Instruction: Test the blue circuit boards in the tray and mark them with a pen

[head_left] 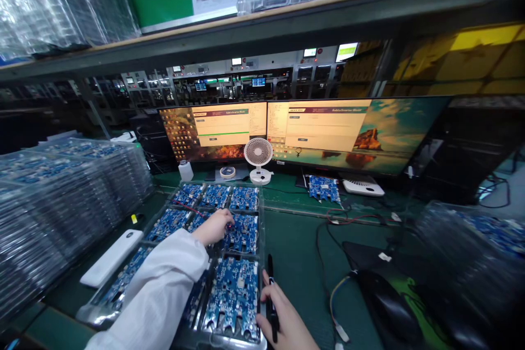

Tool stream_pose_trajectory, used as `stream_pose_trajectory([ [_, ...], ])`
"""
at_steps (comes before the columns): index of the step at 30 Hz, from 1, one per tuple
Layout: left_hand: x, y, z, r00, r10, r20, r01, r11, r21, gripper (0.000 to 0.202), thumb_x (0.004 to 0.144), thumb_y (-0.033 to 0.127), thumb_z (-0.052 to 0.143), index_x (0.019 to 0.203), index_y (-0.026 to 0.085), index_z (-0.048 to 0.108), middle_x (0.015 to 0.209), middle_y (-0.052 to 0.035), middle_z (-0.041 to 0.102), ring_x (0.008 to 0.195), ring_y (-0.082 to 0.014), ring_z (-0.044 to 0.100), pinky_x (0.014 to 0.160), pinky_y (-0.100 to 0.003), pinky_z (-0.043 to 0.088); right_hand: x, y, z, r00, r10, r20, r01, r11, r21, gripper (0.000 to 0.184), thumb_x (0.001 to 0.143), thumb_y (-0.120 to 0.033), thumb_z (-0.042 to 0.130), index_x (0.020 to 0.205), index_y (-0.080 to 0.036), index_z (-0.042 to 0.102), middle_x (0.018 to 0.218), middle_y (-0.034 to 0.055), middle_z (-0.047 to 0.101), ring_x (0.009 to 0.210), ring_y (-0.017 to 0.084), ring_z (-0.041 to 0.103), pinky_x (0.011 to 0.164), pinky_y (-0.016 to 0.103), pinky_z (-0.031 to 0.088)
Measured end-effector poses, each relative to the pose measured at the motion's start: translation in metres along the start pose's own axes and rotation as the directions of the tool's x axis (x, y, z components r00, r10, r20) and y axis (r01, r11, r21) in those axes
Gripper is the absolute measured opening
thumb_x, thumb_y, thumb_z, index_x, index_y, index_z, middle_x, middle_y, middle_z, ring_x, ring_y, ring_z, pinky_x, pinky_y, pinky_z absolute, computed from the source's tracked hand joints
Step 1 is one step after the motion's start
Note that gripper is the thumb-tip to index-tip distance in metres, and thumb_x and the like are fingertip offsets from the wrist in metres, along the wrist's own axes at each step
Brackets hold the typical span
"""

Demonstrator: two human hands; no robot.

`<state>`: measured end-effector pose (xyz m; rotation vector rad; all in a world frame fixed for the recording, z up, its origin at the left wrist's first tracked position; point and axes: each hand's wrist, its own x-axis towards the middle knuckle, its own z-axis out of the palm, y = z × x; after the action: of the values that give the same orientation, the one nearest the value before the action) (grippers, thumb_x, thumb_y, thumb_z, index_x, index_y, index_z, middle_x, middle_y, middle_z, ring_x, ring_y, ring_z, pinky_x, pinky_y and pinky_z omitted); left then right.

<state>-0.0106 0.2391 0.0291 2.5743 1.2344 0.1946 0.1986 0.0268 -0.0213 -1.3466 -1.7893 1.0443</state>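
My left hand, in a white sleeve, reaches over a clear tray of blue circuit boards. Its fingers are pinched at the left side of a circuit board in the middle row; a thin red wire runs into them, and its end is hidden. A black pen is held in my right hand, whose fingertips rest by the tray's right edge. Close to those fingertips lies a larger-looking circuit board in the near row.
Stacked trays of boards stand left, more trays right. A white power bank lies left of the tray. Behind are a small fan, two monitors and a single board. Cables and a mouse lie right.
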Motion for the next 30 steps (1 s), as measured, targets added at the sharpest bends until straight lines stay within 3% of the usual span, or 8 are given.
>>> stream_pose_trajectory([
  [3, -0.003, -0.013, -0.014, 0.997, -0.017, 0.072, 0.007, 0.991, 0.13, 0.029, 0.076, 0.008, 0.055, 0.093, 0.024, 0.073, 0.111, -0.0065, 0.064, 0.112, -0.026, 0.054, 0.099, -0.04, 0.041, 0.0, 0.001, 0.0, 1.0, 0.019, 0.001, -0.019, 1.0, 0.006, 0.022, 0.076, -0.014, 0.055, 0.095, -0.022, 0.047, 0.147, 0.017, 0.042, 0.143, 0.025, 0.028, 0.11, 0.035, 0.03],
  [5, -0.002, -0.015, -0.018, 0.996, -0.005, 0.086, -0.008, 0.989, 0.145, 0.02, 0.079, 0.015, 0.058, 0.088, 0.024, 0.073, 0.11, -0.0061, 0.063, 0.111, -0.0254, 0.054, 0.098, -0.04, 0.041, 0.0, 0.002, 0.0, 1.0, 0.025, -0.001, -0.025, 1.0, 0.004, 0.022, 0.076, -0.014, 0.056, 0.095, -0.023, 0.047, 0.147, 0.0165, 0.042, 0.143, 0.025, 0.027, 0.11, 0.035, 0.031],
  [10, 0.001, -0.02, -0.022, 0.993, 0.043, 0.11, -0.056, 0.991, 0.12, 0.031, 0.078, 0.005, 0.05, 0.091, 0.022, 0.073, 0.107, -0.0069, 0.062, 0.103, -0.02, 0.057, 0.094, -0.03, 0.042, -0.001, 0.007, 0.001, 1.0, 0.007, 0.001, -0.007, 1.0, -0.014, 0.023, 0.078, -0.015, 0.054, 0.099, -0.023, 0.048, 0.15, 0.0163, 0.039, 0.144, 0.024, 0.025, 0.111, 0.034, 0.03],
  [17, -0.006, -0.03, -0.026, 0.989, -0.001, 0.147, -0.037, 0.967, 0.253, 0.021, 0.08, 0.014, 0.055, 0.092, 0.024, 0.07, 0.108, -0.0081, 0.059, 0.107, -0.0267, 0.055, 0.093, -0.038, 0.042, 0.001, 0.012, 0.002, 1.0, 0.022, 0.011, -0.022, 1.0, -0.003, 0.022, 0.078, -0.016, 0.057, 0.098, -0.023, 0.051, 0.148, 0.015, 0.042, 0.144, 0.024, 0.026, 0.111, 0.032, 0.029],
  [20, -0.006, -0.03, -0.029, 0.994, -0.019, 0.111, -0.003, 0.982, 0.187, 0.016, 0.082, 0.015, 0.051, 0.09, 0.019, 0.064, 0.102, -0.0085, 0.062, 0.1, -0.0245, 0.058, 0.09, -0.035, 0.043, 0.002, 0.02, 0.006, 1.0, 0.017, -0.016, -0.018, 1.0, -0.007, 0.022, 0.078, -0.018, 0.056, 0.098, -0.023, 0.051, 0.148, 0.0149, 0.042, 0.144, 0.024, 0.024, 0.11, 0.032, 0.03],
  [24, -0.003, -0.025, -0.034, 0.997, -0.046, 0.056, 0.049, 0.998, -0.042, 0.025, 0.084, 0.013, 0.04, 0.098, 0.021, 0.06, 0.092, -0.0032, 0.067, 0.085, -0.0176, 0.061, 0.079, -0.027, 0.045, 0.003, 0.032, 0.013, 1.0, 0.012, -0.022, -0.012, 1.0, -0.021, 0.023, 0.077, -0.021, 0.059, 0.099, -0.022, 0.052, 0.151, 0.0161, 0.038, 0.144, 0.025, 0.024, 0.111, 0.035, 0.029],
  [27, 0.001, -0.02, -0.033, 0.998, -0.007, 0.059, 0.016, 0.987, -0.157, 0.03, 0.083, 0.016, 0.042, 0.1, 0.022, 0.065, 0.099, -0.0036, 0.066, 0.094, -0.0179, 0.06, 0.089, -0.028, 0.044, 0.005, 0.04, 0.016, 1.0, 0.004, -0.023, -0.004, 1.0, -0.019, 0.025, 0.078, -0.023, 0.059, 0.103, -0.022, 0.053, 0.152, 0.0156, 0.036, 0.145, 0.024, 0.022, 0.113, 0.037, 0.027],
  [30, 0.005, -0.018, -0.031, 0.991, 0.011, 0.13, 0.007, 0.99, -0.139, 0.03, 0.083, 0.021, 0.046, 0.1, 0.022, 0.071, 0.096, -0.0047, 0.06, 0.093, -0.0191, 0.059, 0.095, -0.03, 0.043, 0.006, 0.046, 0.017, 1.0, 0.007, 0.004, -0.007, 0.999, -0.039, 0.027, 0.076, -0.023, 0.06, 0.103, -0.022, 0.054, 0.151, 0.0158, 0.038, 0.145, 0.025, 0.022, 0.112, 0.037, 0.029],
])
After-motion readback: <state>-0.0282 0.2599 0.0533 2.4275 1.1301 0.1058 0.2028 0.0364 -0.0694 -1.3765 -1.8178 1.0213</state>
